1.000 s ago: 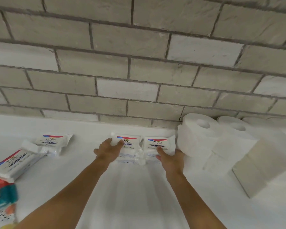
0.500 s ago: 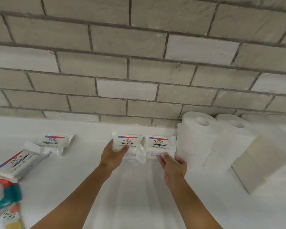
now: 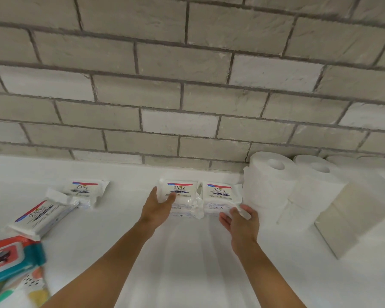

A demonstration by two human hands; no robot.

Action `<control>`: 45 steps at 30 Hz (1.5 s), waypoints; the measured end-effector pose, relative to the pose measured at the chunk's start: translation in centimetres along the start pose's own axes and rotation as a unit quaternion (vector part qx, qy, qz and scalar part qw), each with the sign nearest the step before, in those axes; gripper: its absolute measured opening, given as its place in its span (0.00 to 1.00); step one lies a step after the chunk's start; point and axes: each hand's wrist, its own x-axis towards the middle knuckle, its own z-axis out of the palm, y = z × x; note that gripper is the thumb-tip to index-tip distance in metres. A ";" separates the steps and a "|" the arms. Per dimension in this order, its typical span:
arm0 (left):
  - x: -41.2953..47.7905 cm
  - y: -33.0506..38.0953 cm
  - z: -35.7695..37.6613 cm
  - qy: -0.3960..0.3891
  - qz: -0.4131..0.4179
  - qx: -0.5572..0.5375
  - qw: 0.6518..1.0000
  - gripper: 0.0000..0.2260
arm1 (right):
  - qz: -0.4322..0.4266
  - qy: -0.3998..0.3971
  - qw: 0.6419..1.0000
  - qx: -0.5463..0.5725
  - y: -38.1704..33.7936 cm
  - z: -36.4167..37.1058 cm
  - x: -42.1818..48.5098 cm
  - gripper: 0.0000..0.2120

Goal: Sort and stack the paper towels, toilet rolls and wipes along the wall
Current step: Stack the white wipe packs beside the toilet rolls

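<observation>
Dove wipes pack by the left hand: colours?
White Dove wipes pack, red-and-blue stripe on top, dark label band. Head view.

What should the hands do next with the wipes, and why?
Probably move the left hand over to the loose Dove pack and bring it to the Dove stacks. Those stacks sit side by side next to the toilet rolls, but that pack and a tilted Dove pack lie apart on the left.

I see my left hand (image 3: 157,205) touching the left Dove wipes pack (image 3: 182,193), my right hand (image 3: 241,222) at a corner of the right pack (image 3: 220,196), beside stacked toilet rolls (image 3: 269,183).
</observation>
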 end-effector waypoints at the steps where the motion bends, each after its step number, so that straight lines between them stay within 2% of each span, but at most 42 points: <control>1: -0.2 0.0 -0.4 0.006 -0.014 -0.006 1.000 0.28 | -0.006 -0.002 1.000 -0.011 0.0 -0.1 -0.3 0.14; 3: -0.7 0.1 -1.1 0.019 -0.031 -0.018 0.999 0.31 | -0.020 -0.006 0.999 -0.041 0.0 -0.3 -1.1 0.13; 5: -1.3 0.1 -2.0 0.028 -0.027 -0.026 0.999 0.30 | -0.033 -0.019 0.997 -0.068 0.0 -0.4 -2.2 0.12; 10: -3.4 0.4 -5.0 0.032 0.005 -0.022 0.999 0.24 | -0.053 -0.090 0.984 -0.144 0.3 0.8 -5.9 0.08; 19: -6.6 -0.6 -14.1 0.054 0.044 -0.042 0.997 0.08 | -0.050 -0.224 0.933 -0.277 3.4 7.1 -13.3 0.08; 22: -6.9 -1.1 -17.6 0.080 0.052 0.007 0.995 0.07 | -0.081 -0.257 0.912 -0.308 5.0 9.5 -15.3 0.08; 24: -7.1 -1.5 -19.9 0.095 0.068 0.070 0.991 0.05 | -0.141 -0.270 0.892 -0.333 6.1 11.1 -16.4 0.10; 26: -7.2 -2.2 -22.1 0.103 0.085 0.139 0.981 0.04 | -0.195 -0.284 0.863 -0.370 6.9 12.8 -17.5 0.12; 31: -6.2 -3.7 -27.4 0.095 0.104 0.333 0.933 0.14 | -0.266 -0.339 0.785 -0.445 9.3 16.7 -19.8 0.11; 34: -5.7 -4.3 -29.3 0.091 0.102 0.410 0.902 0.20 | -0.337 -0.362 0.707 -0.506 10.9 18.4 -20.3 0.09; 36: -5.2 -4.6 -30.4 0.085 0.093 0.441 0.889 0.23 | -0.377 -0.380 0.651 -0.538 11.7 19.7 -20.4 0.10; 39: -4.3 -5.1 -31.6 0.068 0.061 0.480 0.873 0.28 | -0.396 -0.402 0.589 -0.579 12.8 21.8 -20.6 0.13; 42: -3.5 -5.3 -31.7 0.042 0.036 0.504 0.862 0.34 | -0.416 -0.417 0.510 -0.627 14.0 23.6 -20.7 0.17; 45: -2.8 -5.6 -31.3 0.012 0.008 0.513 0.858 0.42 | -0.402 -0.430 0.453 -0.670 15.2 25.1 -20.5 0.23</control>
